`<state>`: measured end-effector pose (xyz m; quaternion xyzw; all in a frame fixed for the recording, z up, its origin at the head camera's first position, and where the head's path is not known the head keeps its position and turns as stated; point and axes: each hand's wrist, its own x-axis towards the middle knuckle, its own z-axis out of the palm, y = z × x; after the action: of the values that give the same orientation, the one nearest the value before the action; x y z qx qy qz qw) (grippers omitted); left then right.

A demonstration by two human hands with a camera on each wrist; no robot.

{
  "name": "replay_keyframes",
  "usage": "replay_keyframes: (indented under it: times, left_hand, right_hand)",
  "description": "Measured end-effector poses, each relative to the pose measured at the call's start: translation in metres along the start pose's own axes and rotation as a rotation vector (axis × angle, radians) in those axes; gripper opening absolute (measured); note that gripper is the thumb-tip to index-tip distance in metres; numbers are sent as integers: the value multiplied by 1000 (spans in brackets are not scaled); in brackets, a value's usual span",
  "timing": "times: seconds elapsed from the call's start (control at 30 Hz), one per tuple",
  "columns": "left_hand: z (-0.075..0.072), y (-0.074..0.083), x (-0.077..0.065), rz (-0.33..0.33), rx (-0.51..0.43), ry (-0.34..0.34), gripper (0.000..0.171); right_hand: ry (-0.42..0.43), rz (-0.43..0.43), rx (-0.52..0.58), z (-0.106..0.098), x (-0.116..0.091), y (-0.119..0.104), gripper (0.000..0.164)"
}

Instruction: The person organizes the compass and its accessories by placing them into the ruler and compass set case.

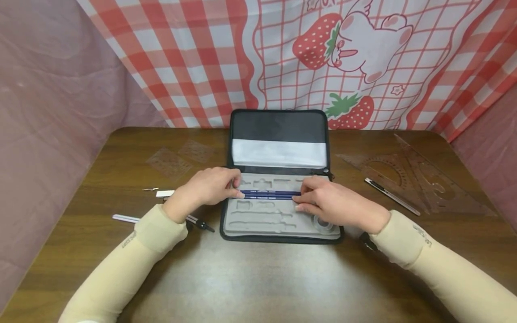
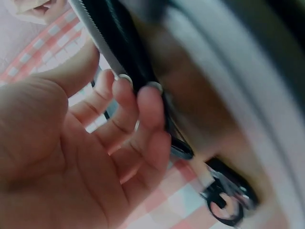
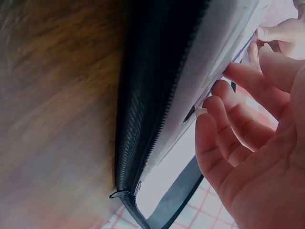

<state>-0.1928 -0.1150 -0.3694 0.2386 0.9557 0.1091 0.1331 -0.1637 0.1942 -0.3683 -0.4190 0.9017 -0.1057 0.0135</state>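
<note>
Two blue pencils (image 1: 260, 198) lie side by side, left to right, across the grey moulded tray (image 1: 291, 206) of a black zippered case (image 1: 282, 241) that stands open in the middle of the wooden table (image 1: 266, 287). The left hand (image 1: 210, 184) is at their left ends, its thumb on them and its other fingers loosely bent by the case's edge; the right hand (image 1: 333, 199) rests its fingertips on their right ends, thumb apart from the forefinger. The hands are well apart from each other, with the middle of the pencils bare between them. Shaped recesses show in the tray on both the near and far sides of the pencils, and a round clear item (image 1: 323, 226) sits at its near right corner. The case's lid (image 1: 278, 128) is raised at the far side. To the left lie two clear stencils (image 1: 169, 162), a white eraser (image 1: 164, 194), a small metal piece (image 1: 151, 189), a pale stick (image 1: 125, 218) and a compass (image 1: 199, 223) partly hidden by the left sleeve (image 1: 157, 235). To the right are a slim craft knife (image 1: 392, 196) and overlapping clear drawing rulers (image 1: 444, 197); a red-checked strawberry curtain (image 1: 202, 58) hangs beyond.
</note>
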Motion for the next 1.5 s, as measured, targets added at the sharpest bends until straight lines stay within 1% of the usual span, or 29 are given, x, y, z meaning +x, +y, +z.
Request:
replay_keyframes:
  times: [0.1,0.23,0.37,0.43,0.53,0.63,0.67,0.73,0.8,0.87,0.93,1.1,1.23,1.3,1.5]
  left_hand:
    - [-1,5,2,-46,3,-3,30]
    - [-2,8,2,-78,5,1,31]
    - [-2,7,0,-87,4,3,33]
    - [-2,6,-2,-75,2,-3,34]
    - [-2,4,-2,-44,0,-13,33]
    - [-2,4,-2,-23,-1,-22,32]
    - [-2,4,-2,-19,-1,-24,32]
    - [-2,3,-2,-14,1,-27,31]
    - [-2,3,-2,-9,6,-27,31]
    - [-2,3,-2,-5,7,-26,31]
    - [-2,3,-2,0,8,-23,31]
    - [-3,2,-4,33,14,-26,29]
    - [-3,1,-5,87,37,-36,27]
    - [-4,0,-6,107,44,-41,26]
    - [-4,0,-6,141,39,-46,26]
  right_hand:
    - [-13,-14,-11,-1,-1,1,34]
    - [-34,-26,-25,-4,-4,3,33]
    - [-25,19,-19,-13,-8,9,27]
    - [-1,76,-12,-20,-15,18,25]
    - [47,180,-43,-31,-31,40,19]
    - [41,301,-91,-42,-53,65,13]
    - [19,343,-102,-45,-61,73,11]
    - [-51,424,-102,-50,-78,87,10]
    - [-132,500,-90,-53,-92,99,14]
    - [-198,556,-71,-54,-104,107,17]
    - [-232,589,-66,-53,-111,113,20]
    - [-232,606,-63,-47,-117,118,22]
    - [-233,598,-37,-44,-117,119,12]
    - [-239,593,-21,-43,-117,120,11]
    - [-301,595,62,-42,-118,119,9]
